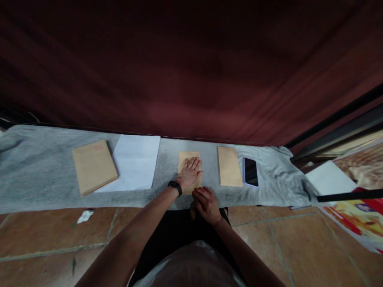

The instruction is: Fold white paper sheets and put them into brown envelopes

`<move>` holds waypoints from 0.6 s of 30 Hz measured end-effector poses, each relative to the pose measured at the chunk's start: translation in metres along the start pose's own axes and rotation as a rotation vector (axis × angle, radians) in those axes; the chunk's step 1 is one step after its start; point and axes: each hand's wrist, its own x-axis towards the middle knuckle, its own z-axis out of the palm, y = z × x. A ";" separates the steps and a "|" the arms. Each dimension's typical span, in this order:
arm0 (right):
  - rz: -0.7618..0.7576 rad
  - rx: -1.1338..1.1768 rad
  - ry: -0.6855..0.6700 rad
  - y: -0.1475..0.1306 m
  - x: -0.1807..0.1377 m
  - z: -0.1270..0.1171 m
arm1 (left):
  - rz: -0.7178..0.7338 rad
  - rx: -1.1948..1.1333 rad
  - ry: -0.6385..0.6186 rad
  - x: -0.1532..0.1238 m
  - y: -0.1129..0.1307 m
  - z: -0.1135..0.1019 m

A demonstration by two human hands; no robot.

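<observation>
A small brown paper envelope (182, 161) lies on the grey cloth in front of me. My left hand (189, 173), with a black band on its wrist, rests flat on it, fingers stretched out. At the envelope's near right corner is my right hand (207, 204), its fingers bent and close together over the near edge. Its thumb side is partly hidden. To the right lies a brown envelope stack (229, 166). Farther left, larger brown envelopes (95, 167) overlap white paper sheets (136, 161).
A phone (250, 172) lies to the right of the envelope stack. Grey cloth (44, 167) covers the long narrow surface, and a dark red curtain (179, 79) hangs behind it. A black bar (350, 196) and a white board (330, 177) stand at the right end.
</observation>
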 end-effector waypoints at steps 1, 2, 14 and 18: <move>0.005 0.018 0.006 0.000 0.000 0.000 | 0.014 0.002 -0.005 -0.006 0.001 -0.002; 0.010 0.033 0.012 0.000 0.000 0.001 | 0.030 0.004 -0.012 -0.012 0.002 -0.003; -0.003 0.069 0.082 0.001 -0.001 0.006 | 0.167 -0.008 -0.045 -0.098 0.016 -0.024; -0.004 0.068 0.081 0.001 -0.002 0.006 | 0.194 0.024 -0.026 -0.127 0.025 -0.031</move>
